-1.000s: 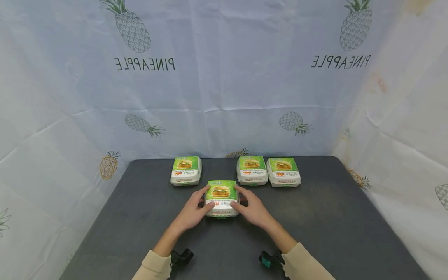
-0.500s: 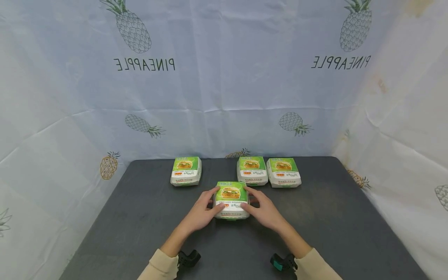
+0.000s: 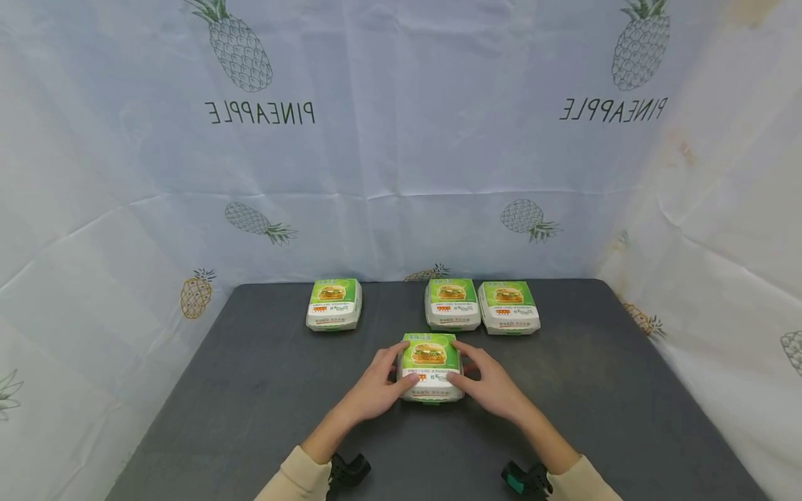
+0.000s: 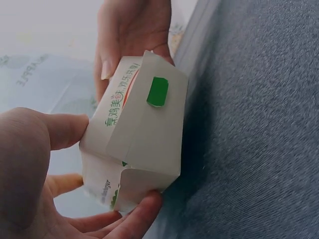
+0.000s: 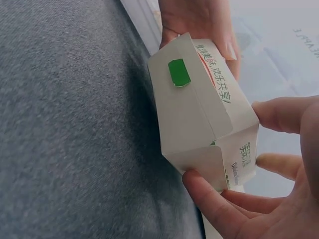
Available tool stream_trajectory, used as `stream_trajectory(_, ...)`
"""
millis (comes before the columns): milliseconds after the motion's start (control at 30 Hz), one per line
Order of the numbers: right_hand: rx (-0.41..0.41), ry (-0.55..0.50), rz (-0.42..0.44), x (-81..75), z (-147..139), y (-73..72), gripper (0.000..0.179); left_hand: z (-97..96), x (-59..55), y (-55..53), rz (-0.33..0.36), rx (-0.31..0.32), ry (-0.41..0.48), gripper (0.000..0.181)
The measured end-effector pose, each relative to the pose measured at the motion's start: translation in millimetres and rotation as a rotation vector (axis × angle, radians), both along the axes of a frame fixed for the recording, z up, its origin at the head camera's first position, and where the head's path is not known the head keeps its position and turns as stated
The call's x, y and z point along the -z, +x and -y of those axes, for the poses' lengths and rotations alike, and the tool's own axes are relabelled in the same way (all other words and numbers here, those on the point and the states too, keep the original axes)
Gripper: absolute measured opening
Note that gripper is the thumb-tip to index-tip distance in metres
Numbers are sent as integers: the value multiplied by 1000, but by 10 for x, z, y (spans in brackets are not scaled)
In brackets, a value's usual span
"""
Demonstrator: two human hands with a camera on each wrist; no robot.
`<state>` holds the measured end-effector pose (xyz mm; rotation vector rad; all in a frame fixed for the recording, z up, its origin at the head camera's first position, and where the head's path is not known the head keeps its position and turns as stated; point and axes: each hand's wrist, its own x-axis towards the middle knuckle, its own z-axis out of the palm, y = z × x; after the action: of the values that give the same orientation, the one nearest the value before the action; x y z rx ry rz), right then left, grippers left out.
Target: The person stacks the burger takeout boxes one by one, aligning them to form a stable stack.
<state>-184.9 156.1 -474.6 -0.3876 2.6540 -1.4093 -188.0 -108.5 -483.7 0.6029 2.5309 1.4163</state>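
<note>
Between both hands is a green and white burger box (image 3: 429,376) with a burger picture on its lid. My left hand (image 3: 376,387) grips its left side, thumb on the front of the lid and fingers along the side. On the right side my right hand (image 3: 495,387) grips it the same way. The left wrist view shows the box's front face with a green tab (image 4: 158,91), close over the grey surface. In the right wrist view, fingertips (image 5: 197,181) reach under the lower edge of the box (image 5: 194,109).
Three matching burger boxes stand along the back of the dark table (image 3: 263,390): one at left (image 3: 334,306), and two side by side, a middle one (image 3: 452,306) and a right one (image 3: 508,308). A pineapple-print cloth (image 3: 388,139) hangs behind and at both sides.
Both hands have carried the burger box to the right and a little nearer to me, keeping their grip. The three boxes at the back have stayed in place.
</note>
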Motion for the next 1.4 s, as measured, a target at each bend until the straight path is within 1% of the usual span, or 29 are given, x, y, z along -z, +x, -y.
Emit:
stream_trajectory(233, -8, 12, 31, 3, -49, 44, 69, -43, 23, 26, 41, 6, -7, 69)
stream_trajectory(400, -21, 7, 41, 9, -70, 63, 69, -57, 43, 44, 40, 2, -13, 69)
stream_trajectory(633, -27, 16, 53, 9, -120, 75, 70, -79, 76, 36, 45, -16, -39, 71)
stream_trajectory(867, -18, 8, 49, -54, -185, 51, 68, -92, 93, 21, 42, -21, -27, 70)
stream_trajectory(1033, 10, 38, 15, -120, -260, 14, 67, -98, 117, 24, 37, -31, -26, 71)
stream_trajectory(1200, 44, 67, -41, -169, -359, -36, 65, -90, 129, 22, 32, -38, -27, 71)
stream_trajectory(1400, 106, 115, -137, -244, -481, -122, 61, -82, 142, 19, 32, -31, -26, 72)
